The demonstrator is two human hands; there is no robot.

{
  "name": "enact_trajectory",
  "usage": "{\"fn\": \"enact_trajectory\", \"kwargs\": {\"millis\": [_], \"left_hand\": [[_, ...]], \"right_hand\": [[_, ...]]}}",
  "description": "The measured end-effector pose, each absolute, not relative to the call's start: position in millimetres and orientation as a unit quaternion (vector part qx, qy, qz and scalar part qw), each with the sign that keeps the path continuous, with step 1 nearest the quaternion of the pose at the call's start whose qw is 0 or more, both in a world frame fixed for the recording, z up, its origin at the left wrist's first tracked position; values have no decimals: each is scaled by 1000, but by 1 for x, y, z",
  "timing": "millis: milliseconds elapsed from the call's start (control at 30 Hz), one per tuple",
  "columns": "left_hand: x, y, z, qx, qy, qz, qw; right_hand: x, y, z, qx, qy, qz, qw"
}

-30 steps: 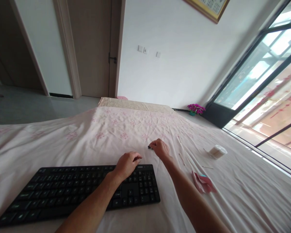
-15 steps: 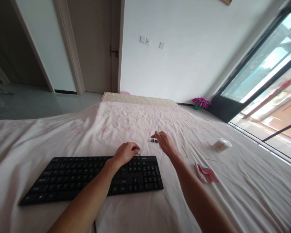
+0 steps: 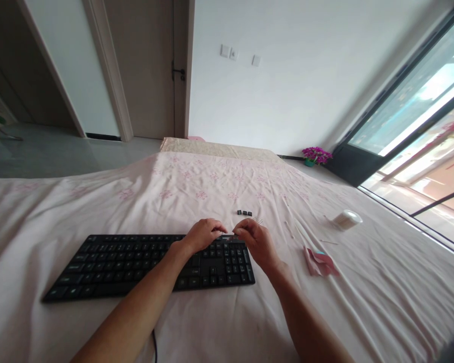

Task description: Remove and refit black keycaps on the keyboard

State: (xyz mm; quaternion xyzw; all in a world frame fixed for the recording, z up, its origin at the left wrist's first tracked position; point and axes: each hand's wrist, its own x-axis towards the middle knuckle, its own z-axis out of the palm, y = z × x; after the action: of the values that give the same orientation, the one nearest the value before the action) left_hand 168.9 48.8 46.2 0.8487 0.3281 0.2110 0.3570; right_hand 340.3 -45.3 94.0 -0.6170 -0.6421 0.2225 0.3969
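A black keyboard (image 3: 136, 267) lies on the pink cloth, partly covered by my left forearm. My left hand (image 3: 205, 234) rests over its back edge, thumb and fingers pinched. My right hand (image 3: 255, 241) is at the back right corner above the number keys, also pinched, its fingertips close to the left hand's. A small pale bit shows between the fingertips; what each hand grips is too small to name. Thin pale sticks (image 3: 258, 220) show just behind my right hand, and I cannot tell whether it holds them. Three loose black keycaps (image 3: 244, 213) sit in a row beyond it.
To the right stand a clear round tub (image 3: 347, 220) and a folded pink cloth piece (image 3: 321, 262). Cotton swabs (image 3: 289, 230) lie scattered near them. A black cable (image 3: 155, 345) runs toward me from under the keyboard. Potted purple flowers (image 3: 317, 155) stand by the glass door.
My right hand has come back from the keycaps to the keyboard's back edge and now meets the left hand. A third keycap shows in the row. The view has tilted slightly down.
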Motion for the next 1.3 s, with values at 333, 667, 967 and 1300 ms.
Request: {"fn": "enact_trajectory", "kwargs": {"millis": [333, 667, 967, 1300], "left_hand": [[163, 44, 49, 853, 291, 235, 363], [161, 47, 47, 883, 214, 186, 373], [166, 46, 43, 892, 235, 192, 335], [168, 43, 38, 909, 228, 208, 281]], "right_hand": [[329, -46, 82, -581, -684, 206, 390], [331, -47, 72, -544, -733, 199, 357], [316, -41, 71, -525, -779, 143, 311], [324, -44, 45, -559, -697, 125, 432]]}}
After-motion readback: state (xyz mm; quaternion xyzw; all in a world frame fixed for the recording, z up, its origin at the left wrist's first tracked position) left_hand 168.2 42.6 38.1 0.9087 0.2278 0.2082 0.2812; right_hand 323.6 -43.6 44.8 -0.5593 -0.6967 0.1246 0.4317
